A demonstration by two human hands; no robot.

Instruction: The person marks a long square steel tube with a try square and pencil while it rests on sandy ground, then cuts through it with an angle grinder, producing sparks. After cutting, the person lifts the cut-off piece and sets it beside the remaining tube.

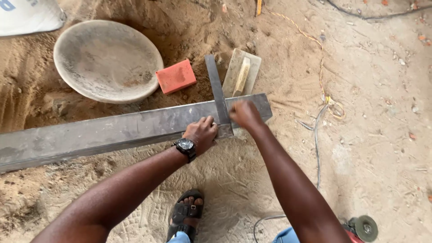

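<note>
A long grey metal box beam (103, 132) lies across the sandy ground. Across its right end rests a metal try square (217, 87), blade pointing away from me. My left hand (201, 133), a black watch on its wrist, presses the square's stock against the beam's near edge. My right hand (245, 114) is closed on top of the beam just right of the blade; it is blurred and whatever it holds is hidden.
A wide shallow metal pan (108, 60) and an orange block (176, 76) sit behind the beam. A wooden float (243, 69) lies beside the square. A cable (317, 144) runs to an angle grinder (362, 228) at bottom right. My sandalled foot (186, 213) is below.
</note>
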